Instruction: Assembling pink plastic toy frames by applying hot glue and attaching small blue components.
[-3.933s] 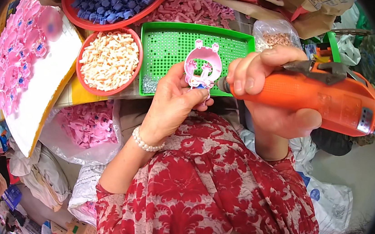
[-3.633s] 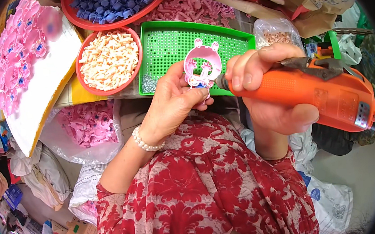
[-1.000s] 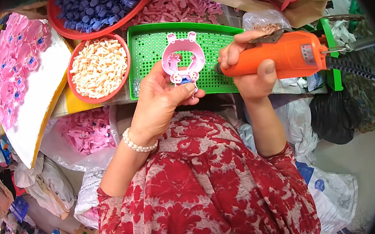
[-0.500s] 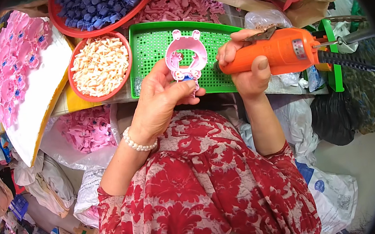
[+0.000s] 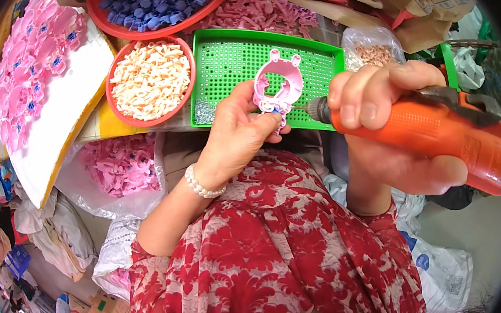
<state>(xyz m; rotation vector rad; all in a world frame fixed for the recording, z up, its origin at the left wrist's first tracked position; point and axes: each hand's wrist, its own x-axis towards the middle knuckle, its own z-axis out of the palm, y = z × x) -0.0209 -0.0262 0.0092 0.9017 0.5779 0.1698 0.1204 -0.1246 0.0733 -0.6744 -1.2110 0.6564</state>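
Observation:
My left hand (image 5: 232, 128) pinches a pink plastic ring-shaped piece (image 5: 282, 67) by its lower part, where a small blue part shows near the thumb. Two small ears stick up from the ring. My right hand (image 5: 376, 158) is wrapped round an orange electric screwdriver (image 5: 437, 128). Its dark chuck (image 5: 319, 111) faces left, and the thin bit reaches to the lower part of the pink piece; whether it touches a screw is too small to tell. Behind and partly under both lies a green perforated tray (image 5: 223, 68), with small silvery screws (image 5: 204, 111) in its near left corner.
Left of the tray stand a red bowl (image 5: 192, 77) of cream-coloured small parts and a larger red basin (image 5: 103, 25) of blue parts. A white board (image 5: 68, 108) bears several pink pieces. An open bag (image 5: 76, 181) of pink parts hangs below. Pink parts (image 5: 260, 12) lie heaped behind the tray.
The screwdriver has come nearer and tilted, its back end swinging down to the right, and its bit is now at the pink piece. In the picture, my left hand and the piece sit further right.

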